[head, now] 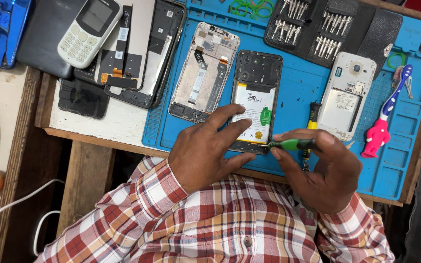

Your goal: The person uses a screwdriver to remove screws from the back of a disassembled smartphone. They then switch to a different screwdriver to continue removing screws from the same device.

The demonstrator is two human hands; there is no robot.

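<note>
Two hands work at the near edge of a blue mat (298, 87). The right hand (317, 170) has its fingers clamped on a green-handled screwdriver (291, 144), held level with its tip pointing left to the bottom edge of an opened black phone (257, 100). The left hand (205, 151) lies with fingers spread apart, the fingertips (242, 127) pressing on the phone's lower left part, just beside the screwdriver tip. The phone lies flat on the mat, its white battery showing above the fingertips.

Behind the right fingers a yellow-and-black screwdriver (312, 117) stands partly hidden. Just beyond it lies a white phone (344, 95), back off. To the right of the right hand lies a pink and blue toothbrush (386, 114). Beyond the left fingertips lies a bare phone frame (203, 70), and further left more opened phone parts (137, 53) and a white keypad phone (88, 30). Farthest, past the black phone, a black bit case (327, 27) lies open, with green rubber bands (249, 7) beside it.
</note>
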